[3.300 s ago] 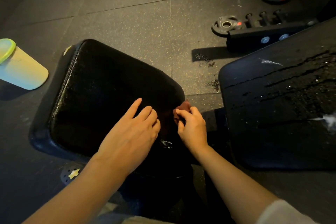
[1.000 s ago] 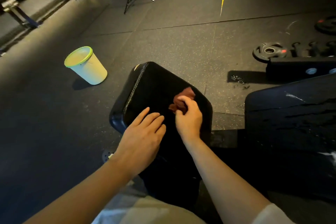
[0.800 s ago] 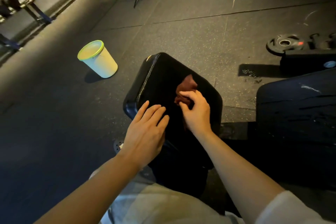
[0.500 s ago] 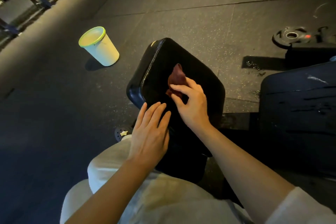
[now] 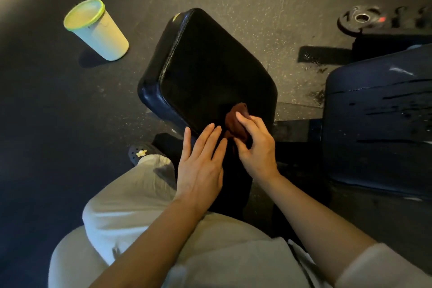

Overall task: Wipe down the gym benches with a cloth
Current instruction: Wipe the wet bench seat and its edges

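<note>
Bucket (image 5: pixel 97 29): pale, green rim, on floor at left. Bench seat pad (image 5: pixel 205 70): black, centre. Left hand (image 5: pixel 201 166): fingers straight, flat at pad's near edge. Cloth (image 5: pixel 235 121): dark red, bunched on pad, pinched by right hand (image 5: pixel 254 147). Second bench pad (image 5: pixel 378 110): right, wet streaks.

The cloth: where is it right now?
In the head view, the reddish cloth sits bunched at the black seat pad's near edge, gripped by the right hand.

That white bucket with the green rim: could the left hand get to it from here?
Probably not without leaning or stepping. The bucket stands on the floor well beyond the left hand, which rests open at the black bench pad; nothing blocks the way.
</note>
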A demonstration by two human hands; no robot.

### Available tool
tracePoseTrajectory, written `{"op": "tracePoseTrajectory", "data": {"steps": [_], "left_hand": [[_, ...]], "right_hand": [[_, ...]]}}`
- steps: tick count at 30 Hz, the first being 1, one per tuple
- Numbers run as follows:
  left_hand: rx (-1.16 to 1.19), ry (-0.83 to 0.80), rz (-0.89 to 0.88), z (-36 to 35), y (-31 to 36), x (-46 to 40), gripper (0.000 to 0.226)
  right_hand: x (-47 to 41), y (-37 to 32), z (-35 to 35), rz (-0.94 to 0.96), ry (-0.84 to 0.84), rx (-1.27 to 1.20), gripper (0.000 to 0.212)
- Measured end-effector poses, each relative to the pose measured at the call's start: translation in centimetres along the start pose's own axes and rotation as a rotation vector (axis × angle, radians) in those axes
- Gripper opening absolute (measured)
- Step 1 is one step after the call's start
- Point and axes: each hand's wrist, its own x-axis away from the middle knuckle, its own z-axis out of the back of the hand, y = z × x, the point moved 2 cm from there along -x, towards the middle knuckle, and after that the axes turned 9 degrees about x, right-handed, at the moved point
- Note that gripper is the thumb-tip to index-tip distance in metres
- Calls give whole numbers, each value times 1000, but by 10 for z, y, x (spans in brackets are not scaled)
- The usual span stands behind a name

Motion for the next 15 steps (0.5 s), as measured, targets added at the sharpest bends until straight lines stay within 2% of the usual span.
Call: {"op": "tracePoseTrajectory", "data": {"steps": [4, 6, 9, 12, 13, 15], "left_hand": [[-4, -18, -3, -13, 4, 1, 55], [-7, -15, -14, -18, 4, 2, 57], [-16, -6, -48, -22, 2, 5, 53], [-27, -7, -81, -24, 3, 9, 50], [-25, -9, -82, -24, 3, 9, 49], [-30, -20, -79, -26, 4, 8, 49]], "right_hand": [[42, 57, 8, -323, -172, 162, 55], [45, 63, 13, -424, -119, 176, 54], [21, 33, 12, -261, 104, 93, 52], [6, 15, -2, -40, 45, 77, 49], [9, 20, -5, -18, 7, 104, 49], [20, 42, -4, -89, -77, 202, 48]]}}
